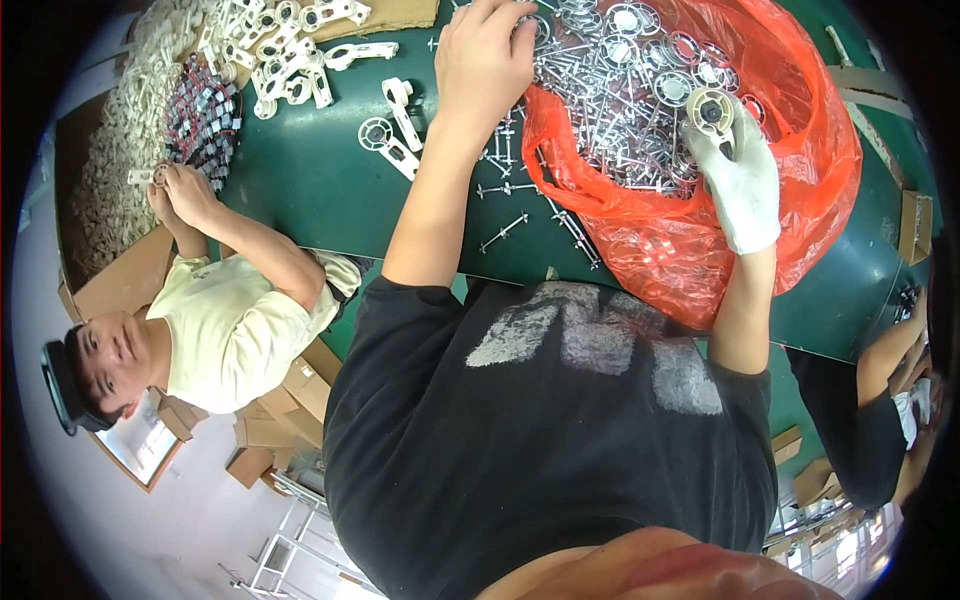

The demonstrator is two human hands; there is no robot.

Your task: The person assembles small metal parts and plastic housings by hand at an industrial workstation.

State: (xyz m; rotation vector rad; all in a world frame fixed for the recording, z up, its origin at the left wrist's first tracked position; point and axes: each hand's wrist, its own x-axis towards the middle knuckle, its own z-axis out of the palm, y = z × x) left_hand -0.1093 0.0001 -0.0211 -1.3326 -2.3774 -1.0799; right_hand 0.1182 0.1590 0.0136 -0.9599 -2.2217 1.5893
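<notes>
White plastic arms lie toward the left end of the green table. The bare left hand reaches beside metal pieces; its grip cannot be told. Metal rods lie near the table's near edge. Over the red bag, the gloved right hand is clamped on a cream ring.

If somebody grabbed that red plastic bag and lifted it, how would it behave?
The red bag would probably flop, since its sides are thin and crumpled. It may feel heavy for its size, given the many metal-looking parts piled inside. Those could spill, as its mouth is spread wide.
</notes>
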